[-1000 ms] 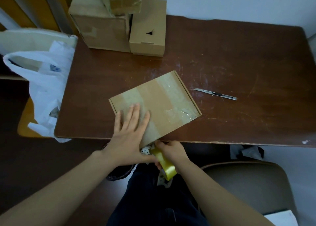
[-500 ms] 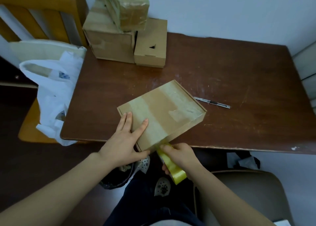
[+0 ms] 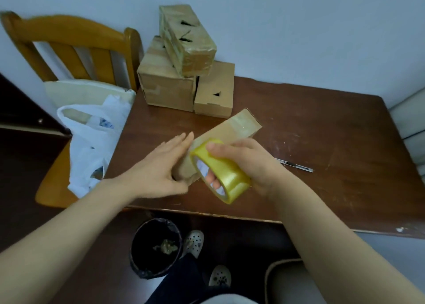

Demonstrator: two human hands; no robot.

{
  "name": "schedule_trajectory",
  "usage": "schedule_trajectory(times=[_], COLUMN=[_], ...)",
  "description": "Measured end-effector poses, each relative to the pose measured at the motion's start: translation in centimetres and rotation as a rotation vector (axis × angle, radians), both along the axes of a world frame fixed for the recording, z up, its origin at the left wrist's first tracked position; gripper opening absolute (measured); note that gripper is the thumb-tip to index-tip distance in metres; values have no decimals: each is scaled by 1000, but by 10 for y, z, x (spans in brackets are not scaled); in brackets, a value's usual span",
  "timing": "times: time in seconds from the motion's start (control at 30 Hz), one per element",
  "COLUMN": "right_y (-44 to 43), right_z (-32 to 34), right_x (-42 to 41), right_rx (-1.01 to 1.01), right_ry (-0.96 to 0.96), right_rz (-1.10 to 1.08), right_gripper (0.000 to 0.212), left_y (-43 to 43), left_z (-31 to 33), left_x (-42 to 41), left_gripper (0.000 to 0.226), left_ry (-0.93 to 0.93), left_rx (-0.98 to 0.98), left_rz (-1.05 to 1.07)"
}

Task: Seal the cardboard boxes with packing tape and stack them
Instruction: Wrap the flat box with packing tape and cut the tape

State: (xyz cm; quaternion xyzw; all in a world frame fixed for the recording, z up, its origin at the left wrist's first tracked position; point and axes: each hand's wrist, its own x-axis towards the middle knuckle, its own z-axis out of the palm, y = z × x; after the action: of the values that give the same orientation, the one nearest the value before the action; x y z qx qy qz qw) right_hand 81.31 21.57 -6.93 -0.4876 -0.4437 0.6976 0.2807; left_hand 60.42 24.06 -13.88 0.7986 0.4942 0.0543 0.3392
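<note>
From the head view, the right hand (image 3: 249,163) grips the yellow tape roll (image 3: 228,176), fingers hooked through its core. The left hand (image 3: 158,172) lies flat, fingers straight, against the tilted flat box (image 3: 232,128) on the table (image 3: 333,131). The sealed boxes (image 3: 170,82) are stacked at the far corner.

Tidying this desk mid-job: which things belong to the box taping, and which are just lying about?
Job: tape roll in the right hand; flat box touched by the left hand; stacked boxes; knife.
Lying about: plastic bag; wooden chair; bin.
</note>
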Motion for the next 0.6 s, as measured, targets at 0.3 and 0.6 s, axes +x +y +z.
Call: schedule_trajectory(times=[0.3, 0.6], right_y=[22, -28], right_z=[-3, -64], right_x=[-23, -4], right_rx=[60, -207], right_ry=[-54, -208], right_rz=[31, -100], right_gripper=[37, 33], left_y=[25, 41], left_z=[-14, -11], left_x=[-2, -7], left_gripper=[80, 89], left_ry=[45, 137], left_rx=[325, 172], left_rz=[21, 96])
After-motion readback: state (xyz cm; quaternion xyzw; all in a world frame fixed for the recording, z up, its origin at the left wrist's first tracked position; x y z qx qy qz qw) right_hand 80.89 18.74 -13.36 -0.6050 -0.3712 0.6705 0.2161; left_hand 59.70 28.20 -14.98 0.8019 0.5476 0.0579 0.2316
